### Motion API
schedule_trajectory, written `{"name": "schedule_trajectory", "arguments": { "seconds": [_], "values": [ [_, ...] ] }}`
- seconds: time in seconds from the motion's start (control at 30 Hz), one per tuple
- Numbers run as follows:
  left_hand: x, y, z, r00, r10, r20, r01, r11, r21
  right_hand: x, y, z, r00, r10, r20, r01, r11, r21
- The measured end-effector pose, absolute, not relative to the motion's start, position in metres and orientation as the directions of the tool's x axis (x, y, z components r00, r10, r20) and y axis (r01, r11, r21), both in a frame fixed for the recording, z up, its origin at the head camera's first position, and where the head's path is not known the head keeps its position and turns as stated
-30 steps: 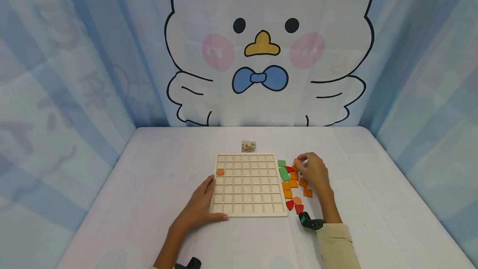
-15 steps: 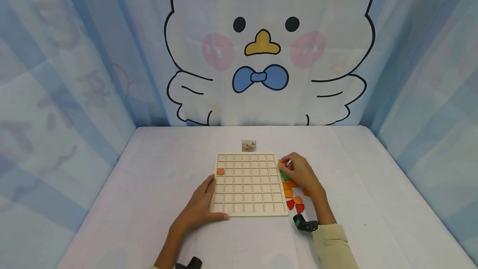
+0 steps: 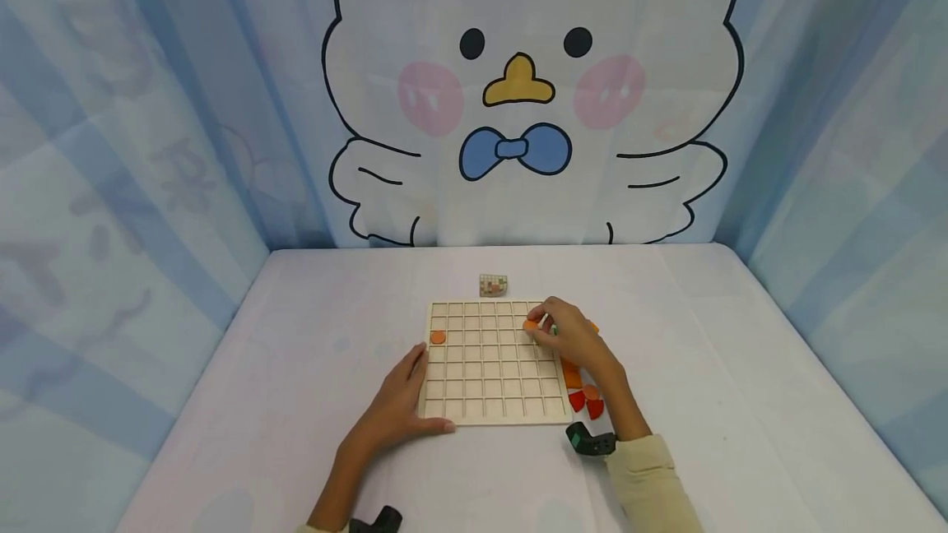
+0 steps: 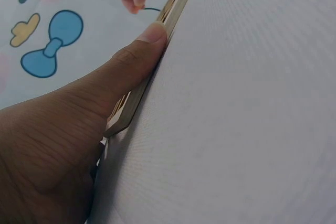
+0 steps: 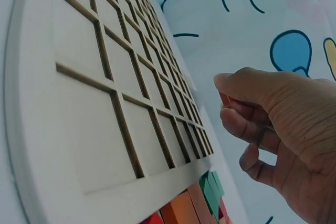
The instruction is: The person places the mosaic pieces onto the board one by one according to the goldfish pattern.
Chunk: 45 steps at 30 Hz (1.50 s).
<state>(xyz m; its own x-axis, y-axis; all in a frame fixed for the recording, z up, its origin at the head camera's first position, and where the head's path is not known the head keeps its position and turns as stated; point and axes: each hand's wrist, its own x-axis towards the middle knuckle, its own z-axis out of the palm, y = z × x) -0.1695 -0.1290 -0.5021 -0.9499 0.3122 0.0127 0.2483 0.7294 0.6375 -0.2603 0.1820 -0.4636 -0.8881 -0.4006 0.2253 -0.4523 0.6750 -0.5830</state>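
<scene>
My right hand [image 3: 576,337] pinches an orange round piece [image 3: 530,325] between thumb and fingers, over the upper right of a pale wooden grid board [image 3: 492,389]. In the right wrist view only the thin edge of that piece [image 5: 225,99] shows between the fingertips. Another orange round piece [image 3: 438,337] lies in a cell at the board's left side, second row from the far edge. My left hand [image 3: 400,403] rests at the board's near left corner, fingers along the left edge. Its thumb [image 4: 128,62] lies straight against the near edge in the left wrist view.
Right of the board lie red pieces [image 3: 595,409], an orange round piece [image 3: 591,392] and orange squares [image 3: 572,375], partly hidden by my right arm. Green pieces [image 5: 210,192] show in the right wrist view. A small patterned card-like item [image 3: 493,285] lies beyond the board.
My right hand has moved left from the loose pieces to over the board's upper right, carrying the orange round piece. The left hand stays at the board's corner.
</scene>
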Motion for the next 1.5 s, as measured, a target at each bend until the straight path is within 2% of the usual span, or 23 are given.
{"name": "schedule_trajectory", "arguments": {
  "seconds": [0.27,1.0,1.37,1.5],
  "values": [
    [-0.168,-0.130,-0.504,-0.949,0.313,0.022,0.253,0.721,0.645,-0.262,0.163,-0.467,-0.830,-0.493,0.260,-0.543,0.609,-0.579],
    [-0.169,-0.130,-0.500,-0.941,0.336,0.038,0.278,0.704,0.653,-0.254,0.093,-0.466,-0.773,-0.611,0.169,-0.601,0.623,-0.500],
    [-0.169,-0.134,-0.498,-0.934,0.355,0.047,0.304,0.719,0.625,-0.243,0.062,-0.468,-0.699,-0.705,0.119,-0.670,0.587,-0.455],
    [-0.170,-0.134,-0.501,-0.933,0.358,0.044,0.306,0.721,0.622,-0.237,0.056,-0.472,-0.693,-0.710,0.125,-0.677,0.581,-0.452]
  ]
}}
